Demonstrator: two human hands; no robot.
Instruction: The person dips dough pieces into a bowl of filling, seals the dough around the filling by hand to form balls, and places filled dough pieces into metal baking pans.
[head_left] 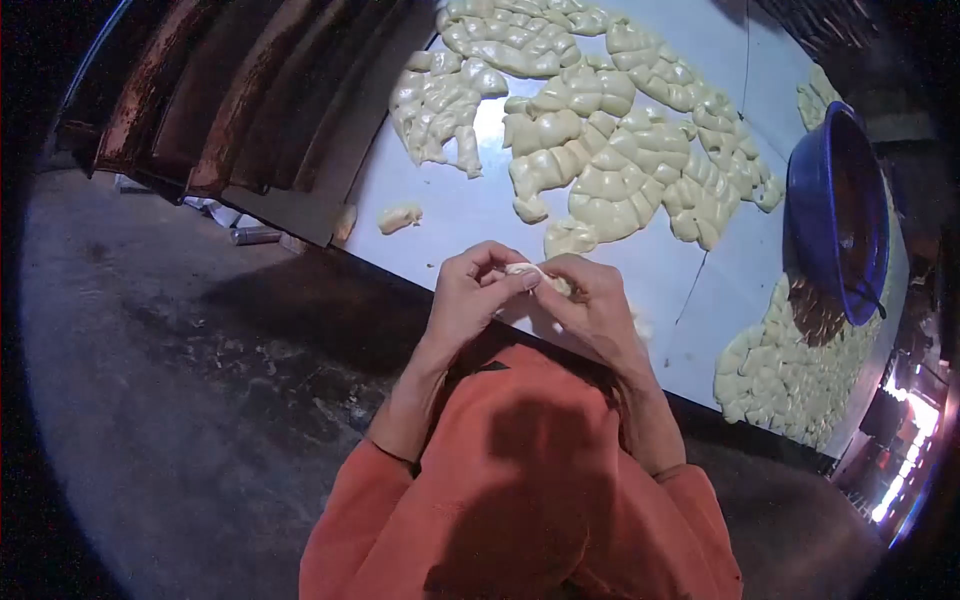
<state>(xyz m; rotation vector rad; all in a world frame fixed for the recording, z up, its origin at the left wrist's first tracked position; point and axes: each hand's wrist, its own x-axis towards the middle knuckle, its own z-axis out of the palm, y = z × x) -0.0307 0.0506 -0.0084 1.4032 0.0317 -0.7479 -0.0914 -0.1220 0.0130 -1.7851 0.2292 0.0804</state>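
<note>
My left hand (474,292) and my right hand (592,300) meet at the near edge of the white table (400,262). Between their pinched fingers is a small piece of pale dough (552,283), mostly covered by the fingers. Both hands are closed on it, thumbs close together. Just beyond them lie wide, lumpy sheets of pale dough (625,178), spread over the tabletop. To the left of my left hand, a short dough roll (400,218) rests alone near the table's corner.
A large blue basin (838,215) stands on the right, beside another patch of dough pieces (775,365). Rusty corrugated sheets (240,100) lean at the upper left. Dark floor (180,380) extends along the left, with a metal can-like object (255,236) on it.
</note>
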